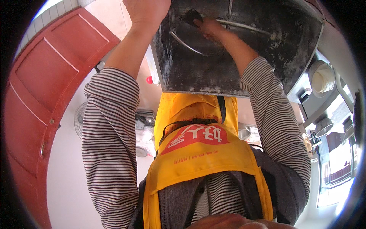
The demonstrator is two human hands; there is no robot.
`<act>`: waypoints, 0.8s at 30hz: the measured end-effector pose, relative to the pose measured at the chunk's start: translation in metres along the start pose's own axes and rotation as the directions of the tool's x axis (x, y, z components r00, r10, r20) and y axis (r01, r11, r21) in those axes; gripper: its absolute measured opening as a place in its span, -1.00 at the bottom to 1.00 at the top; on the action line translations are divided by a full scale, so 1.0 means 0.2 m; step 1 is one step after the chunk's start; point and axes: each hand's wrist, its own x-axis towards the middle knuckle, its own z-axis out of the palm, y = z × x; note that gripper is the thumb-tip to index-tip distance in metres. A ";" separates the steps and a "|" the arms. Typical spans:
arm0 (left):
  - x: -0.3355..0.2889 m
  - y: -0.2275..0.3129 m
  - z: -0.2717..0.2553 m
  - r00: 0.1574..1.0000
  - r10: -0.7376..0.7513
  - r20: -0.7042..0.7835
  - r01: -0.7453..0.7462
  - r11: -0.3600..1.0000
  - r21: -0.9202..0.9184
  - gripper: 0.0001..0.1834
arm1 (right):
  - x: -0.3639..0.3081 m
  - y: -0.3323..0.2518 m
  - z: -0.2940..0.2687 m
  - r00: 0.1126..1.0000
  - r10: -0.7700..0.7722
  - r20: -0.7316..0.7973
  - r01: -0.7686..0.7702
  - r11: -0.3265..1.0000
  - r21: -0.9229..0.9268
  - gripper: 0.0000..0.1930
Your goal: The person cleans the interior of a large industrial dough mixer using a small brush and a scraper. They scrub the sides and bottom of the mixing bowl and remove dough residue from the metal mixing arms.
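In front of my chest is a large dark metal trough (pixel 213 72), its inside smeared with whitish residue. Bent metal rods (pixel 244 26) cross its interior, and a separate curved rod (pixel 187 44) lies lower on the left. My right hand (pixel 213 29) reaches inside, fingers closed on a dark square pad (pixel 191 17) pressed against the inner surface; whether it is a cloth or a scouring pad I cannot make out. My left hand (pixel 148 10) is at the trough's upper left edge. Its fingers are cut off by the frame, so their grip is hidden.
A red panelled door (pixel 49 84) stands at left, with a wire-guarded fan (pixel 79 119) near it. To the right are a pale round pot (pixel 322 78) and a metal bowl (pixel 324 126). A yellow apron (pixel 202 164) hangs down my front below the trough.
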 end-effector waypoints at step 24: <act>0.01 0.00 0.00 0.999 0.017 -0.043 -0.020 0.997 -0.071 -0.17 | 0.38 -0.42 -0.33 0.645 -0.683 0.343 0.736 0.434 -0.520 -0.59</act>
